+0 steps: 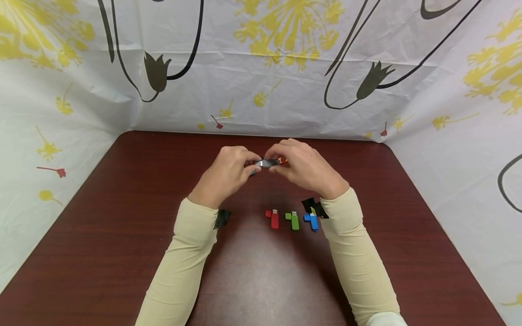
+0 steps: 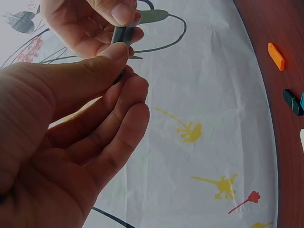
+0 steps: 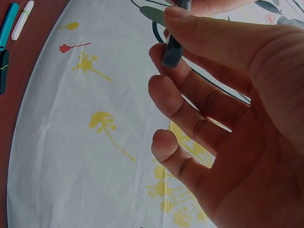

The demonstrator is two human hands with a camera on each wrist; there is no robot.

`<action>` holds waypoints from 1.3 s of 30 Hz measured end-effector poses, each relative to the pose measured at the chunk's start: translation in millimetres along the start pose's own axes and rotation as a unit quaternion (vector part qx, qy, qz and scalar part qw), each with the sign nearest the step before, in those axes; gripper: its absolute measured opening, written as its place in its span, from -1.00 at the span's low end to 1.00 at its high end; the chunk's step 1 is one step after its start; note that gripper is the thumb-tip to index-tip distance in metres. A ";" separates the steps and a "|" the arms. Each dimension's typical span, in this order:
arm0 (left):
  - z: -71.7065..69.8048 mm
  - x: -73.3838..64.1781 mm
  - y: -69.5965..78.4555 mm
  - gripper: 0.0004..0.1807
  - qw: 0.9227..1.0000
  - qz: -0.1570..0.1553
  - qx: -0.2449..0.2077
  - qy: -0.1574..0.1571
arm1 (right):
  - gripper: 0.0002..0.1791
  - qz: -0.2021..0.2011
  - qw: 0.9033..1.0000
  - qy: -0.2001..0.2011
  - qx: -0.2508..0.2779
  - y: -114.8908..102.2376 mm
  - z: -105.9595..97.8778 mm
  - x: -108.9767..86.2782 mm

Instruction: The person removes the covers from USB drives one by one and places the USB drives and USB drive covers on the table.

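Observation:
Both hands meet above the far middle of the table around a small dark USB stick (image 1: 271,163), which lies roughly crosswise in the head view. A bright silver patch shows near its left end. My left hand (image 1: 227,175) pinches that left end between thumb and fingertips, covering it. The other end is pinched by my right hand (image 1: 305,166); in the right wrist view the dark end of the stick (image 3: 173,55) pokes out under the thumb, with the lower fingers spread loosely below.
Nearer the body lie a red USB stick (image 1: 275,221), a green one (image 1: 295,222) and a blue one (image 1: 314,222), metal plugs bare. Behind the hands are orange (image 2: 276,56), black (image 2: 292,101), teal (image 3: 7,23) and white (image 3: 22,20) sticks. A patterned cloth (image 1: 261,104) borders the table (image 1: 134,208).

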State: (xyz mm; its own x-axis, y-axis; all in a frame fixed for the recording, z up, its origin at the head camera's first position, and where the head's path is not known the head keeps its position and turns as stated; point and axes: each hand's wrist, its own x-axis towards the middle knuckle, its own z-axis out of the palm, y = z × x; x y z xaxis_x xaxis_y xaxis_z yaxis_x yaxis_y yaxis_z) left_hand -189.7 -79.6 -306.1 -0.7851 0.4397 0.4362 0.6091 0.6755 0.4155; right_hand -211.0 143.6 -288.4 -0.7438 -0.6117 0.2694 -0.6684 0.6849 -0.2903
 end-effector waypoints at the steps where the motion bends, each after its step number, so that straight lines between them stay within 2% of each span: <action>1: -1.5 -0.4 -1.7 -0.80 1.000 -0.003 0.003 0.002 | -0.77 0.005 1.000 0.001 -0.006 1.8 -1.0 -0.4; 3: -6.8 -3.0 -7.6 -0.81 1.000 -0.013 0.013 0.013 | -0.79 0.022 1.000 0.006 -0.017 6.7 -5.2 -2.9; 6: -18.6 -9.9 -19.1 -0.80 0.998 -0.047 0.030 0.035 | -0.81 0.061 0.998 0.020 -0.028 17.8 -14.7 -10.1; 10: -30.2 -17.3 -27.3 -0.78 0.994 -0.094 0.031 0.049 | -0.81 0.082 0.996 0.030 -0.011 26.9 -23.3 -17.6; 14: -30.3 -16.4 -26.1 -0.78 0.994 -0.097 0.021 0.040 | -0.82 0.075 0.997 0.011 0.008 23.7 -19.0 -15.9; 20: -25.0 -12.6 -20.2 -0.75 0.996 -0.082 0.014 0.033 | -0.78 0.060 0.997 -0.047 0.013 7.4 1.6 -9.5; 28: -22.3 -12.0 -18.8 -0.77 0.997 -0.071 0.006 0.032 | -0.83 0.041 0.990 -0.133 -0.020 -10.9 31.3 -1.5; 31: -22.1 -11.9 -18.8 -0.77 0.997 -0.073 0.002 0.031 | -0.80 0.040 0.984 -0.174 -0.026 -16.6 43.0 1.5; 35: -22.0 -11.7 -19.4 -0.78 0.997 -0.072 -0.001 0.031 | -0.73 0.048 0.970 -0.234 -0.036 -24.5 60.9 5.9; 39: -21.5 -11.5 -19.6 -0.77 0.997 -0.067 -0.003 0.033 | -0.61 0.058 0.960 -0.270 -0.056 -34.0 80.1 8.6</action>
State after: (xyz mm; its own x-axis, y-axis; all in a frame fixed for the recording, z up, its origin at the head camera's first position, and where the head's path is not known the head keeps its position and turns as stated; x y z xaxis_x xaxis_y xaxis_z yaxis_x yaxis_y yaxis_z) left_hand -190.2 -110.6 -302.1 -0.8511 0.3054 0.4271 0.4995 0.7216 0.4793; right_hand -195.2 83.4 -349.8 -0.7289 -0.6239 -0.2819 -0.5982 0.7806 -0.1811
